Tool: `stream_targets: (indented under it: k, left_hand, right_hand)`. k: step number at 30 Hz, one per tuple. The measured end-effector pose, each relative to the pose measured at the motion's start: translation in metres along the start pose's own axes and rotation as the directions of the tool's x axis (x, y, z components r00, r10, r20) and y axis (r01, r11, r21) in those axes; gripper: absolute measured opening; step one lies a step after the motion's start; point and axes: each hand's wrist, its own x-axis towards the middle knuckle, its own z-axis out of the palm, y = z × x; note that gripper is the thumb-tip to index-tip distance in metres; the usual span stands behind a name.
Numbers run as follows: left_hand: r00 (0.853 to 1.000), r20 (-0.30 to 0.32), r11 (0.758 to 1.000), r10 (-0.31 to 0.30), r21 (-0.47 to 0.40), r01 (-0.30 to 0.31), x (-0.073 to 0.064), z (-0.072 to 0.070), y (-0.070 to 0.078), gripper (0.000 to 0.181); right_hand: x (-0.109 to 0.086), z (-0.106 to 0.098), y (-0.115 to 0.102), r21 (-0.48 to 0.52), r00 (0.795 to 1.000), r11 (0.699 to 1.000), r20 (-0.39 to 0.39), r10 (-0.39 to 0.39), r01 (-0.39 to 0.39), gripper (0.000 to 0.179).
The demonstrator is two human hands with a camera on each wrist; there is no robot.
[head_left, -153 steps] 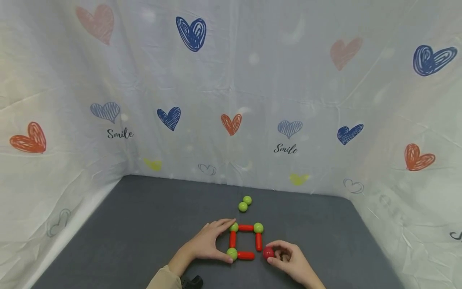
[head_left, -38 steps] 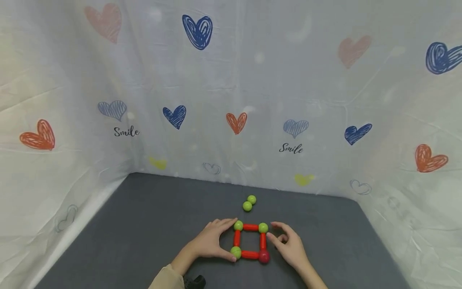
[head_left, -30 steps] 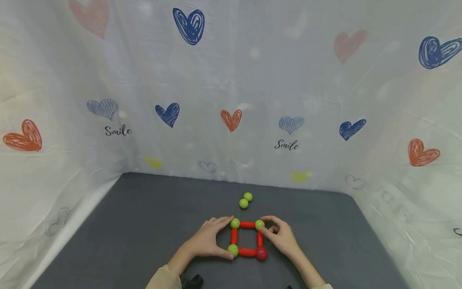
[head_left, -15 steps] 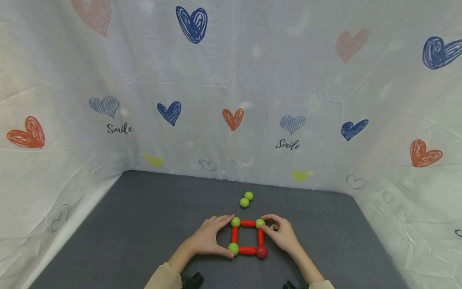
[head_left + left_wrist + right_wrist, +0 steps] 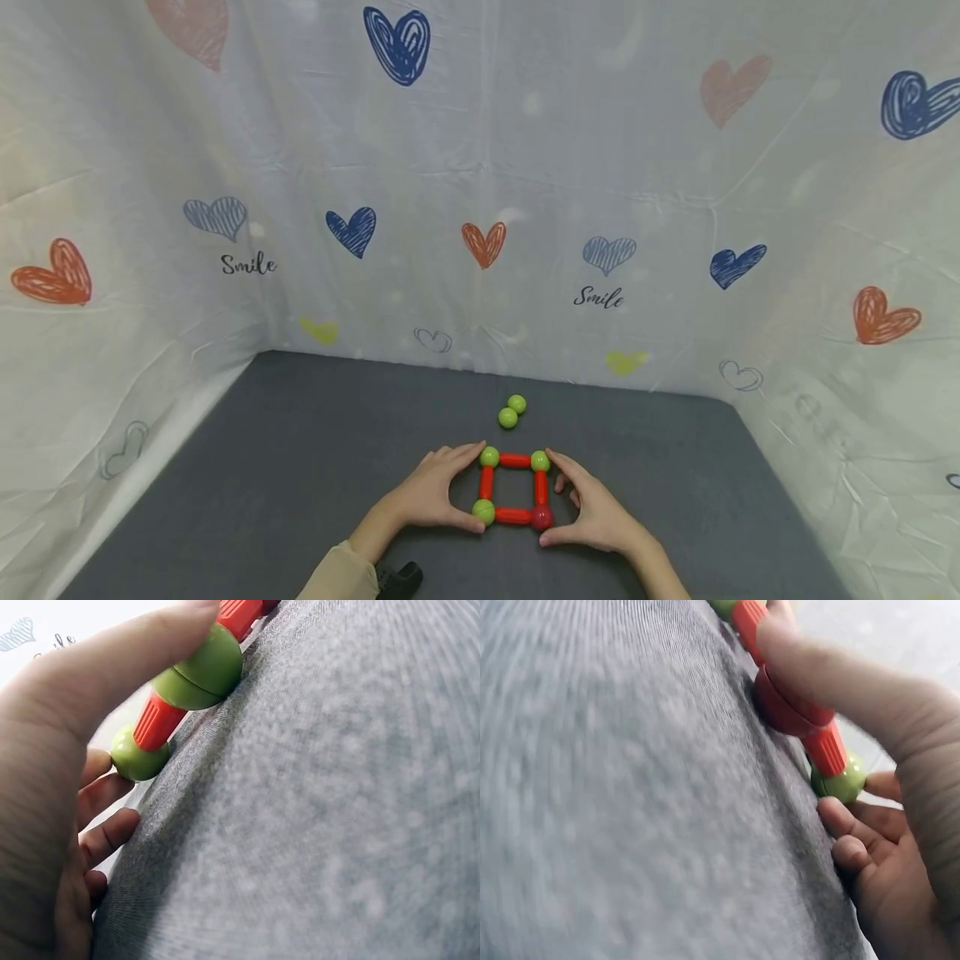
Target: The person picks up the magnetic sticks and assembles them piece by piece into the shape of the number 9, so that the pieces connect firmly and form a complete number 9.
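A square of magnetic building sticks and balls lies flat on the table in the head view. Red sticks (image 5: 514, 459) form its sides; its corners are green balls (image 5: 490, 456) and one dark red ball (image 5: 542, 517) at the near right. My left hand (image 5: 423, 493) grips the left side, thumb at the near green ball (image 5: 214, 671) and a fingertip at the far one. On the right side, my right hand (image 5: 600, 510) spans from the red ball (image 5: 780, 705), at its thumb, to the far green ball (image 5: 840, 780), at its index finger.
Beyond the square, two loose green balls (image 5: 507, 417) lie touching on the dark grey table (image 5: 337, 425). A white curtain (image 5: 420, 167) printed with hearts surrounds the table at the back and sides. A black device (image 5: 401, 581) shows near my left sleeve.
Earlier my right hand placed the red ball at the open near-right corner, then pinched the far-right green ball. Now its thumb has moved down to the red ball. The left hand keeps its place.
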Motion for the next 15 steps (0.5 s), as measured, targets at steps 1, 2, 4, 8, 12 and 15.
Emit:
stream_targets:
  k: [1,2,4,8,12,15]
  left_hand:
    - [1.000,0.001,1.000,0.001,-0.001,-0.001,0.0000,0.0000,-0.0002,0.119]
    - [1.000,0.003,1.000,0.001,-0.003,-0.001,-0.0002,0.0001,-0.0002,0.119]
    - [1.000,0.004,1.000,0.005,-0.005,-0.005,-0.0003,0.0008,-0.0005,0.119]
    - [1.000,0.004,1.000,0.008,-0.016,-0.008,-0.0011,0.0017,-0.0003,0.118]
    - [1.000,-0.004,1.000,0.006,-0.015,-0.006,-0.0007,0.0016,-0.0003,0.117]
    - [1.000,-0.009,1.000,0.004,-0.008,-0.004,-0.0002,0.0014,-0.0005,0.116]
  right_hand:
    - [-0.0004,0.0008,-0.0002,-0.008,1.000,1.000,-0.004,-0.001,0.001,0.117]
    - [-0.0003,0.0015,-0.0004,-0.010,1.000,1.000,-0.011,-0.002,0.002,0.116]
    - [0.0002,0.0028,0.0000,-0.012,1.000,1.000,-0.022,0.003,-0.003,0.114]
    - [0.0011,0.0041,0.0004,-0.015,1.000,1.000,-0.024,0.016,-0.016,0.113]
    - [0.0023,0.0043,0.0003,-0.021,1.000,0.999,-0.020,0.024,-0.025,0.114]
    - [0.0022,0.0036,-0.0034,-0.017,0.998,0.999,-0.037,0.049,-0.049,0.111]
